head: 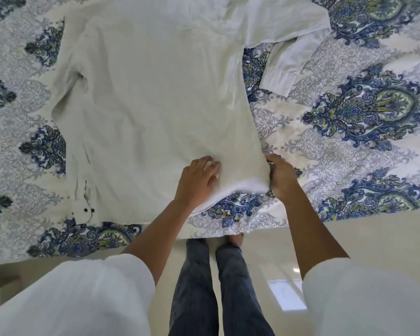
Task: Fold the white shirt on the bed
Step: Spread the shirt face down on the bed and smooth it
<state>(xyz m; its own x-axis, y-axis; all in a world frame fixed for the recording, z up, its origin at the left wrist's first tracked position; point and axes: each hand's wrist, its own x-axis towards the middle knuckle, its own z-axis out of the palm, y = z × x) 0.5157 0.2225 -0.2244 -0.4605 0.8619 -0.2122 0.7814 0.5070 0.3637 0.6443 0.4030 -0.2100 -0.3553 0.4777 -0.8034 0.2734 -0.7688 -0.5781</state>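
- While the white shirt [150,98] lies spread flat on the bed [349,146], filling the middle of my view, both my hands work at its near corner, about 5 o'clock on the garment.
- Left hand [198,181]: fingers extended and slightly spread, palm down on the cloth just above the hem [243,186]. It grips nothing and only presses. Judged purpose: to anchor the body panel so it does not slide or ruck when the edge is pulled.
- Right hand [283,177]: fingers curled in, pinching the side edge where it meets the hem corner. The corner stands slightly off the cover, and the hem rolls up bright white there. Judged purpose: either to tension out wrinkles or to start a lengthwise fold toward 9 o'clock. I cannot tell which.
- Orientation: the long axis runs 6 to 12 o'clock, leaning slightly toward 11. The hem is toward me at 6 and the shoulders are away at 12. The collar is not visible.
- One sleeve [281,66] is thrown out at 2 o'clock, its end lying on the cover apart from the body.
- The other sleeve appears laid down the 9 o'clock side, its cuff [83,210] with dark buttons near the hem at 7 o'clock.
- Judgement: early stage, as the body shows no cross fold and the 2 o'clock sleeve is not yet brought in.
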